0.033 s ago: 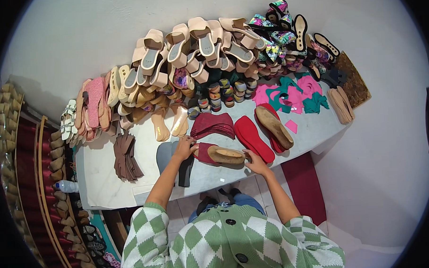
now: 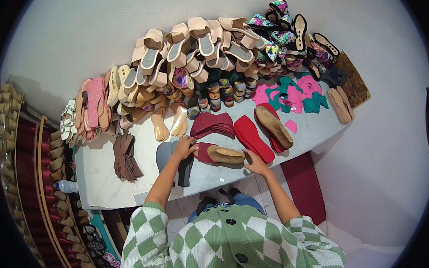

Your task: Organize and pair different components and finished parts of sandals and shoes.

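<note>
A dark red slipper [image 2: 203, 152] lies sideways at the table's front, with a tan shoe last [image 2: 227, 155] filling it. My left hand [image 2: 183, 148] grips the slipper's toe end, thumb and fingers around its edge. At the other end, my right hand [image 2: 256, 163] has its fingertips against the heel of the last. Just behind the slipper lies a stack of dark red upper pieces [image 2: 212, 125]. To the right are bright red soles [image 2: 253, 138] and a second red slipper with a last [image 2: 274, 127]. Grey and black sole pieces [image 2: 167, 157] lie partly under my left forearm.
Beige heeled sandals [image 2: 204, 37] and patterned shoes are piled along the wall. Brown strips [image 2: 126, 158] lie at the left, pink and teal scraps [image 2: 288, 94] at the back right. A rack of shoe lasts [image 2: 58, 163] and a water bottle [image 2: 66, 186] stand left of the table.
</note>
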The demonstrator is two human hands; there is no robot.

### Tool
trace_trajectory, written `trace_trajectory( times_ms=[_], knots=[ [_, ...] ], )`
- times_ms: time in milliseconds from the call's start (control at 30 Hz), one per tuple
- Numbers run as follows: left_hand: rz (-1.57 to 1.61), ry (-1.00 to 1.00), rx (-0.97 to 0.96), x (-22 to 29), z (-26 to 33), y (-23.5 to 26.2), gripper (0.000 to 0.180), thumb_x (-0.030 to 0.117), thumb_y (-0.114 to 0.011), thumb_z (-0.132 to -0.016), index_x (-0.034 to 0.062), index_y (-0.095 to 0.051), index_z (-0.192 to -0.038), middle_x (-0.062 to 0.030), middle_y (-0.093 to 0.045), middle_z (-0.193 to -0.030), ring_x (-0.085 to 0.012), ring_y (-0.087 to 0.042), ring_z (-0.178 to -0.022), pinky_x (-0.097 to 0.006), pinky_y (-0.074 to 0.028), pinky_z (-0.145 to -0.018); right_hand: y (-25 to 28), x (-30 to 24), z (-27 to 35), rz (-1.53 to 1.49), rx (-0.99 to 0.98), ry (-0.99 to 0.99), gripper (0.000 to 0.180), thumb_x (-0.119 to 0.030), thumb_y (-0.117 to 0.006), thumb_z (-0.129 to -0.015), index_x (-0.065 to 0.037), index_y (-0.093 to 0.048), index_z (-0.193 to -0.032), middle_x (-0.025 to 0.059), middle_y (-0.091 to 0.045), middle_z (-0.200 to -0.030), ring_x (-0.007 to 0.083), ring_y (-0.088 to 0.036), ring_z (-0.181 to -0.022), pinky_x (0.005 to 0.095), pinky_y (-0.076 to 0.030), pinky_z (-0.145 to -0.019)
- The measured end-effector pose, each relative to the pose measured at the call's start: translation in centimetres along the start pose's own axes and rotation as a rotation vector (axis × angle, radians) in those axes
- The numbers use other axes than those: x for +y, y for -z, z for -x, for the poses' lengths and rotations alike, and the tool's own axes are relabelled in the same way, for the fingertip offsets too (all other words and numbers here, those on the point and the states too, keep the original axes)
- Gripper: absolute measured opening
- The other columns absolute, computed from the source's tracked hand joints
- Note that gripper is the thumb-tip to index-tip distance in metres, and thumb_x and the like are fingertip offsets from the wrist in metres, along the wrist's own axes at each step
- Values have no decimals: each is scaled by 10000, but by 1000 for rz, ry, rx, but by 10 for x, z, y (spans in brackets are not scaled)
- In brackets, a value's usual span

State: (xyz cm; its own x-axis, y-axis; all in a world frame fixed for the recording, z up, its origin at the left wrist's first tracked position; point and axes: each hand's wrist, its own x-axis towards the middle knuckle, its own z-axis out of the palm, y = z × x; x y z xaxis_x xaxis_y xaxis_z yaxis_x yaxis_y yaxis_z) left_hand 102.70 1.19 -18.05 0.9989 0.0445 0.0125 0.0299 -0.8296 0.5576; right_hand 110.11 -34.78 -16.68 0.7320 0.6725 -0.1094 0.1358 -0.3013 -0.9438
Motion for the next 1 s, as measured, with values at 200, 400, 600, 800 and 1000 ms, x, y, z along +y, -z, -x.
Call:
trace_trajectory(
  times_ms=[200,400,600,800,1000],
  knots=[
    [-155,-161,-116,1,8,18,750,398,-832,-444,151,-573,-1103,-89,-469,-1161,-312,-389,-1125,-413,-353,-936,-4,-22,-4,361,0,146,700,-113,-754,-605,-43,-430,-1221,156,-510,-1150,321,-509,-1062,373,-406,-905],
    [-221,-53,-63,15,9,15,779,422,-839,-395,193,-566,-1088,-90,-388,-1237,-344,-321,-1179,-463,-296,-958,-12,-36,-9,465,26,52,642,-111,-771,-581,-48,-472,-1145,150,-536,-1114,325,-512,-1053,386,-421,-873],
    [-401,-152,-84,24,6,21,695,389,-809,-448,182,-573,-1069,-25,-371,-1288,-301,-294,-1230,-437,-267,-980,-15,-31,-9,498,74,73,613,-105,-770,-577,-47,-489,-1119,156,-561,-1063,331,-537,-1009,384,-436,-844],
    [-433,-127,-32,24,11,11,723,404,-799,-443,194,-566,-1094,-34,-374,-1310,-308,-296,-1238,-451,-258,-978,-12,-43,-11,483,65,97,659,-189,-789,-572,-62,-491,-1146,121,-546,-1098,329,-498,-1063,405,-413,-869],
    [-268,-72,24,24,25,7,765,391,-803,-425,232,-575,-1138,-36,-351,-1338,-316,-289,-1232,-459,-236,-967,-9,-105,-22,664,27,240,762,-348,-785,-568,-124,-466,-1222,83,-535,-1116,280,-476,-1090,421,-349,-904]
  ],
)
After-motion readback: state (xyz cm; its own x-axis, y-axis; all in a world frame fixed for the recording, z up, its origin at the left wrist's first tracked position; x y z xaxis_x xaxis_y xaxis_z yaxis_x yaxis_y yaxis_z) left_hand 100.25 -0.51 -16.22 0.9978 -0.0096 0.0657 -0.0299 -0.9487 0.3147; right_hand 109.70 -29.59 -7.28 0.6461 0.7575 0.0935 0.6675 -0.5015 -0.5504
